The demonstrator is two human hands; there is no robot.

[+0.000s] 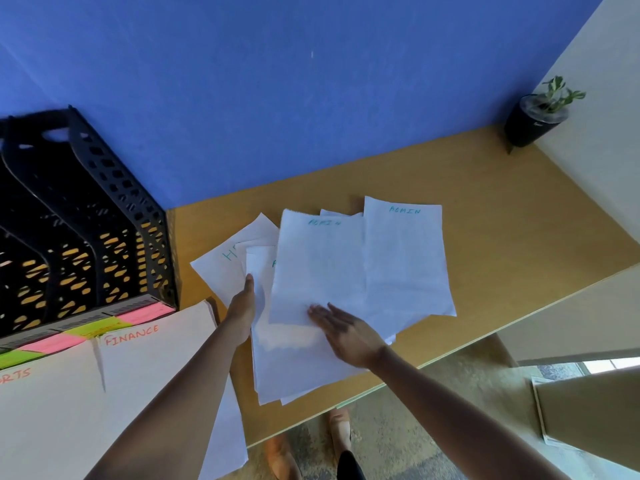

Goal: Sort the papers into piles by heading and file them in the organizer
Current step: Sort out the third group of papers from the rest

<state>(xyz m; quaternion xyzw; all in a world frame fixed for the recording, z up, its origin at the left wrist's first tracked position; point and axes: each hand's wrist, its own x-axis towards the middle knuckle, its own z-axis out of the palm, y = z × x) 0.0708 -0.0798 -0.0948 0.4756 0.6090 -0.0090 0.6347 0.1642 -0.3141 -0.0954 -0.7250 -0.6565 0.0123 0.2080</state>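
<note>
Sorting is under way, with loose papers fanned over the middle of the desk (485,209). Two sheets headed ADMIN lie side by side: one (318,268) at the centre of the fan, the other (405,258) just at its 3 o'clock, overlapping its edge. A sheet whose heading starts with H (221,268) pokes out at 9 o'clock, and more sheets lie beneath, headings hidden.

The right hand (346,330) lies flat, fingers straight, pressing the lower part of the central ADMIN sheet; it grasps nothing. The left hand (244,306) reaches along the left edge of the fan, fingers extended against the under sheets (whether the thumb pinches one I cannot tell).

To do this step well, I would slide the central sheet toward 3 o'clock until its heading lines up with its twin, keeping the palm flat so the paper does not crease, while the left hand steadies what lies below. Read each heading before moving it.

The black organizer (114,202) stands at 9 o'clock, with folders marked FINANCE (145,368) and one ending in "RTS" (45,410) in front of it.
</note>
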